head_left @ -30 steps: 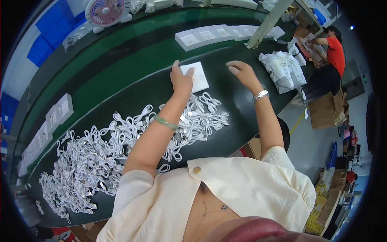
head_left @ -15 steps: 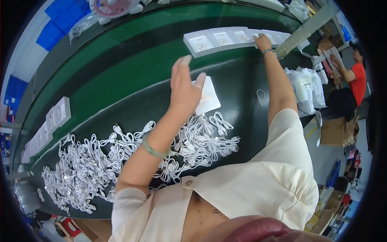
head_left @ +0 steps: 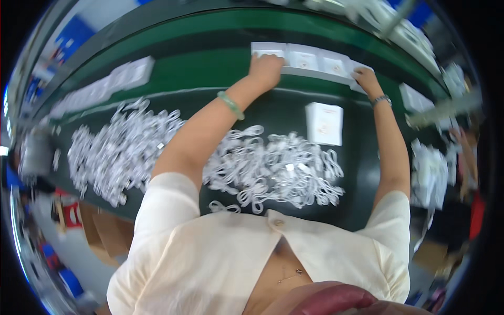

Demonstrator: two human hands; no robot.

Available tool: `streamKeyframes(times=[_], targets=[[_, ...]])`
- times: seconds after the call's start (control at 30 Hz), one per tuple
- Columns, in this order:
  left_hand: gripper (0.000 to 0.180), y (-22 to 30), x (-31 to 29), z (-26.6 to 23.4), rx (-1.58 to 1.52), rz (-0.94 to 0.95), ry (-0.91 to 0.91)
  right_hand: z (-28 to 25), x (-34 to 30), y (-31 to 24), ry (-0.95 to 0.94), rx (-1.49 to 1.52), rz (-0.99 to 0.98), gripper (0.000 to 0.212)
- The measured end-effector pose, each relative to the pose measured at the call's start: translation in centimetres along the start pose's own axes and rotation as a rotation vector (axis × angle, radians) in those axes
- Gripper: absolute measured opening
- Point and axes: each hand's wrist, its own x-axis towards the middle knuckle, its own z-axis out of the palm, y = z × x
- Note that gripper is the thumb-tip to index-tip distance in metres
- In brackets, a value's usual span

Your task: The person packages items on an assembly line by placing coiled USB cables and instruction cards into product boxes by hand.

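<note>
A short row of open white boxes, each with a printed white leaflet inside, lies on the green belt between my two hands. My left hand has its fingers closed over the box at the row's left end. At the opposite end, my right hand grips the last box by its edge. Nearer to me, a stack of white printed leaflets rests on the dark table. A wide heap of coiled white cables spreads beneath and left of my left forearm.
More white boxes line the belt at left; another white box sits past my right hand, beside a pale post. Plastic-wrapped white items lie at the right edge. A co-worker's arm shows at far right.
My left hand has moved from beside the leaflets to the left end of the box row. A gap now separates the held boxes from one further right. The view has turned.
</note>
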Motion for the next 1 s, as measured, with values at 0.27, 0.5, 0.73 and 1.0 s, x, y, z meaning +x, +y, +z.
streamKeyframes(times=[0.27,0.5,0.73,1.0], targets=[[0.020,-10.3,-6.6,-4.8,0.168,-0.201,-0.044,7.7,0.8,-14.4,-0.140,0.225,-0.167,0.022],[0.025,-17.6,-13.3,-9.9,0.128,-0.282,0.115,13.1,1.2,-23.1,-0.365,0.312,-0.304,0.028],[0.027,-25.5,-21.7,-14.6,0.094,-0.350,-0.004,16.0,-0.9,-28.8,-0.335,0.307,-0.331,0.040],[0.026,-29.5,-25.7,-14.9,-0.009,-0.297,-0.097,18.7,-9.2,-38.6,-0.354,0.015,-0.718,0.030]])
